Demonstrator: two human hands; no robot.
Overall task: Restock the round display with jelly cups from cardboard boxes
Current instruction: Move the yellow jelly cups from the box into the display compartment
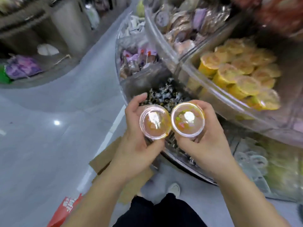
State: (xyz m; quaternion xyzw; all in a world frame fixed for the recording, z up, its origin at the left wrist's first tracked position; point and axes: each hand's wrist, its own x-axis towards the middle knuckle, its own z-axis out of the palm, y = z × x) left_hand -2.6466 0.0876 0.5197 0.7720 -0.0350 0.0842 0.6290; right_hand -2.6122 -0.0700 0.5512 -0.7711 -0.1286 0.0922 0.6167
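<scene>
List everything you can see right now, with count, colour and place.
held cups: two, orange, clear lids, one per hand
stocked cups: many, yellow-orange, upper tier bin, right
dark candies: many, black-silver, lower bin beyond the hands
purple packs: many, lower bin, further back
cardboard: brown, floor, under left arm
red bag: one, floor, bottom left
left hand: grip on the left cup
right hand: grip on the right cup

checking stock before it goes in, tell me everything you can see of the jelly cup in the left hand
The jelly cup is a round clear plastic cup of orange jelly, sealed with a glossy film lid that catches glare. It is seen top-down, lid up, gripped by the left hand above the dark-wrapped sweets. Its rim sits against the right hand's cup.
</scene>
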